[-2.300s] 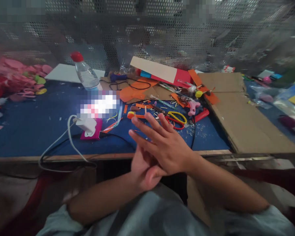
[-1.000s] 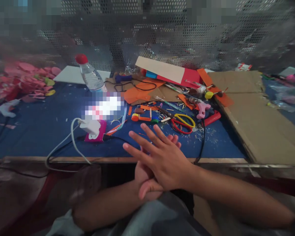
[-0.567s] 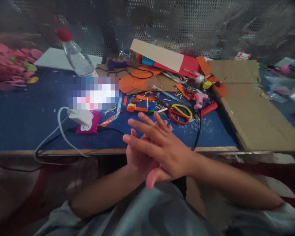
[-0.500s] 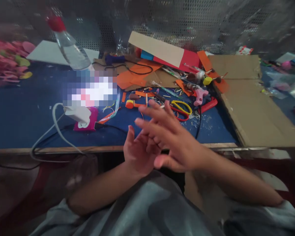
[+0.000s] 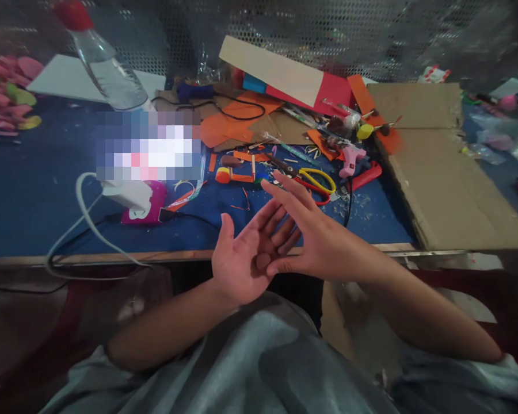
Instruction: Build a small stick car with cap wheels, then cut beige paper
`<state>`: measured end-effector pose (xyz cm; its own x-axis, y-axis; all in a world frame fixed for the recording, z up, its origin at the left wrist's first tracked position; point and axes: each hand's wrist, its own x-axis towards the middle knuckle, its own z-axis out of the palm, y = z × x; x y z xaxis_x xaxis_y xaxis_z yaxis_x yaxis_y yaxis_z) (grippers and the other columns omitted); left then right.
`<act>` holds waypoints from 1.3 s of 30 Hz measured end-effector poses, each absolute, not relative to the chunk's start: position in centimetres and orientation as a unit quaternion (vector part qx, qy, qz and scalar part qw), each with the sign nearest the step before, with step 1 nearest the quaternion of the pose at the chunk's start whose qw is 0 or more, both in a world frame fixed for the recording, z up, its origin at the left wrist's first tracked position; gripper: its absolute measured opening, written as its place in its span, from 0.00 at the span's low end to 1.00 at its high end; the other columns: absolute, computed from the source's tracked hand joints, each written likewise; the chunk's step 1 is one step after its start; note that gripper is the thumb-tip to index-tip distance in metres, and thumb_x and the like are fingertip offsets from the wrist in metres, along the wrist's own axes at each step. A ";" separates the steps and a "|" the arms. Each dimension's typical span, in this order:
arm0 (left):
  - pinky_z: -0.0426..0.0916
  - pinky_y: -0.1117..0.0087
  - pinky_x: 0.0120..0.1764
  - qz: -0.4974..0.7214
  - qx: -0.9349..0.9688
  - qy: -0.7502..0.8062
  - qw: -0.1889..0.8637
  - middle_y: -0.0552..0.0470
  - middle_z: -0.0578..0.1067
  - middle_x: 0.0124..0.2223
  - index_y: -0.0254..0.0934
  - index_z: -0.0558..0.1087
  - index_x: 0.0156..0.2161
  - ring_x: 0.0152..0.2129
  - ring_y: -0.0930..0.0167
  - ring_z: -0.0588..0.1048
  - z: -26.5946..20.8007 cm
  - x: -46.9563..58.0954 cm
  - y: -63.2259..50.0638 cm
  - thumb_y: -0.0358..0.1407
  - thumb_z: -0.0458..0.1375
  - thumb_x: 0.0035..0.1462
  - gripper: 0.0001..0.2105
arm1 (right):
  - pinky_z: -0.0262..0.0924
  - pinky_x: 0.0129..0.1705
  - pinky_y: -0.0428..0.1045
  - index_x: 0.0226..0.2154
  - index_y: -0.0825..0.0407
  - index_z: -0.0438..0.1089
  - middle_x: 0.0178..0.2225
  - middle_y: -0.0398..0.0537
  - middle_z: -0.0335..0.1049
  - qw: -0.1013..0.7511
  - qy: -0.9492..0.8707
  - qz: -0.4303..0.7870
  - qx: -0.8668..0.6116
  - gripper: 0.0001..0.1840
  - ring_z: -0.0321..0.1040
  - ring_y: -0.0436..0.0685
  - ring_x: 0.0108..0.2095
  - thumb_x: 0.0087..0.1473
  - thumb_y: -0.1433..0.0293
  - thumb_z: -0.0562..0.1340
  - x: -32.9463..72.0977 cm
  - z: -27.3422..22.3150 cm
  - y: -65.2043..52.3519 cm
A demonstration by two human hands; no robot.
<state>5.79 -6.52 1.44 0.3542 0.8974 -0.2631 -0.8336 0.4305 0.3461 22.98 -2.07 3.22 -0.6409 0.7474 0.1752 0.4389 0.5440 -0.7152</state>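
In front of the table's edge, my left hand (image 5: 237, 267) lies palm up with its fingers stretched out and its thumb apart. My right hand (image 5: 319, 244) reaches across its fingers from the right, fingers extended and thumb spread. Its thumb tip meets the left palm, or comes very close. A small round patch shows on that palm, and I cannot tell whether it is an object or a fingertip. Just beyond the right fingers lie scissors (image 5: 317, 181) with yellow and red handles. A pink glue gun (image 5: 353, 161) rests to their right.
A water bottle (image 5: 112, 75) with a red cap stands at the left, near a blurred bright area. White plugs sit in a magenta power socket (image 5: 157, 201) with looping cables. Orange paper scraps (image 5: 228, 123) and cardboard (image 5: 457, 190) cover the back and right. Pink petal-like pieces (image 5: 8, 95) lie far left.
My right hand has drawn slightly down and its fingers have come closer together. The left fingers now stretch out more flatly. The view has shifted a little.
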 end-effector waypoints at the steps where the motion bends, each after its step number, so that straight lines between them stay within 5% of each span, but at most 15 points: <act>1: 0.66 0.48 0.67 0.523 0.090 0.208 0.821 0.40 0.75 0.66 0.38 0.75 0.62 0.70 0.52 0.66 1.4 5.8 -6.6 0.66 0.44 0.67 0.38 | 0.52 0.73 0.76 0.78 0.32 0.41 0.80 0.53 0.31 0.240 -0.846 0.323 -0.350 0.69 0.32 0.77 0.80 0.46 0.59 0.81 23.0 3.3 -2.0; 10: 0.69 0.50 0.65 0.494 0.238 0.211 0.809 0.42 0.70 0.71 0.41 0.72 0.67 0.73 0.51 0.61 0.7 5.3 -6.8 0.72 0.53 0.59 0.44 | 0.56 0.71 0.76 0.77 0.35 0.43 0.80 0.57 0.33 0.237 -0.845 0.326 -0.352 0.70 0.36 0.79 0.79 0.43 0.63 0.82 22.5 3.1 -1.7; 20: 0.71 0.56 0.63 0.522 0.220 0.219 0.794 0.43 0.72 0.70 0.39 0.75 0.64 0.71 0.53 0.65 0.4 5.8 -6.8 0.68 0.52 0.64 0.38 | 0.57 0.71 0.75 0.76 0.34 0.47 0.79 0.55 0.38 0.266 -0.836 0.307 -0.369 0.63 0.40 0.76 0.79 0.47 0.75 0.76 21.9 2.7 -2.0; 27: 0.70 0.50 0.64 0.545 0.062 0.252 0.797 0.39 0.77 0.64 0.35 0.76 0.60 0.64 0.52 0.73 1.2 5.8 -5.9 0.61 0.41 0.72 0.35 | 0.53 0.73 0.77 0.76 0.34 0.49 0.79 0.52 0.38 0.285 -0.841 0.298 -0.349 0.55 0.40 0.75 0.79 0.56 0.65 0.76 22.0 2.6 -1.9; 34: 0.76 0.63 0.42 0.466 0.003 0.230 0.854 0.44 0.83 0.52 0.40 0.67 0.69 0.44 0.62 0.83 1.4 4.1 -5.4 0.62 0.42 0.71 0.36 | 0.38 0.76 0.78 0.63 0.39 0.73 0.71 0.51 0.64 0.241 -0.918 0.203 -0.241 0.31 0.37 0.75 0.79 0.59 0.70 0.73 23.0 3.9 -1.7; 39: 0.70 0.68 0.33 0.443 0.045 0.212 0.870 0.48 0.83 0.48 0.46 0.71 0.65 0.38 0.65 0.81 0.0 3.6 -5.5 0.70 0.47 0.64 0.38 | 0.36 0.77 0.76 0.58 0.41 0.78 0.61 0.49 0.77 0.235 -0.933 0.186 -0.202 0.22 0.55 0.70 0.75 0.63 0.73 0.69 22.8 3.4 -1.9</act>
